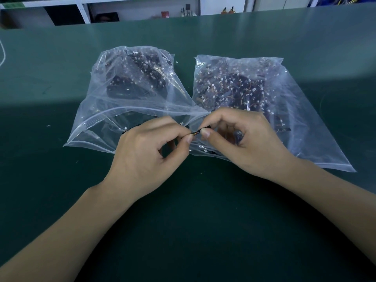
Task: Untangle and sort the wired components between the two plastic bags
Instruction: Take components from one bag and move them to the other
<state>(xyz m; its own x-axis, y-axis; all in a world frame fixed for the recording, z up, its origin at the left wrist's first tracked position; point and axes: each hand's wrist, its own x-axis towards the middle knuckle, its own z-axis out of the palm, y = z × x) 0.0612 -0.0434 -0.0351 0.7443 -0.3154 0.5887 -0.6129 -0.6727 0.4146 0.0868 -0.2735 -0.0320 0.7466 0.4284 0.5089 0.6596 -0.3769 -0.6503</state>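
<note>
Two clear zip bags lie side by side on the green table. The left bag (114, 94) and the right bag (295, 110) each hold a dark heap of small wired components with white connectors. Between the bags' near corners, my left hand (146, 157) and my right hand (242, 143) both pinch one small wired component (195, 132), a short bundle of dark and orange wires stretched between thumb and forefinger of each hand. A dark blue part shows under my right hand's curled fingers.
The green table mat (61, 190) spreads wide on all sides. A white cord (2, 51) lies at the far left edge. White shelving (81, 9) with small items stands behind the table's far edge.
</note>
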